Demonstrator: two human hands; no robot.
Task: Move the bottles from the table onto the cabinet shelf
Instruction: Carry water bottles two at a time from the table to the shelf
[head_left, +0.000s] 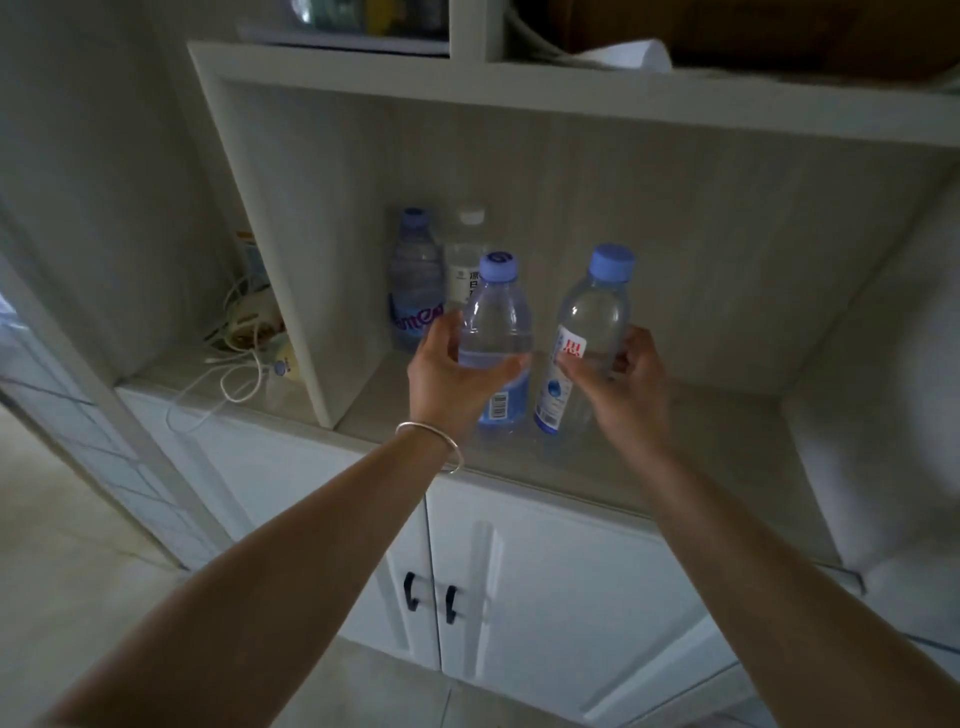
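Note:
My left hand (451, 369) grips a clear water bottle with a blue cap and blue label (497, 322), upright over the front part of the cabinet shelf (701, 441). My right hand (618, 384) grips a taller clear bottle with a blue cap and a white, red and blue label (589, 332), tilted slightly, its base near the shelf surface. Whether either base touches the shelf I cannot tell. At the back of the shelf stand a blue-capped bottle with a blue label (413, 270) and a white-capped clear bottle (465, 254).
A vertical divider panel (270, 249) bounds the shelf on the left; beyond it lie white cables and a power strip (244, 332). Below are white cabinet doors with black handles (451, 603). An upper shelf (571, 88) holds boxes. The shelf's right half is bare.

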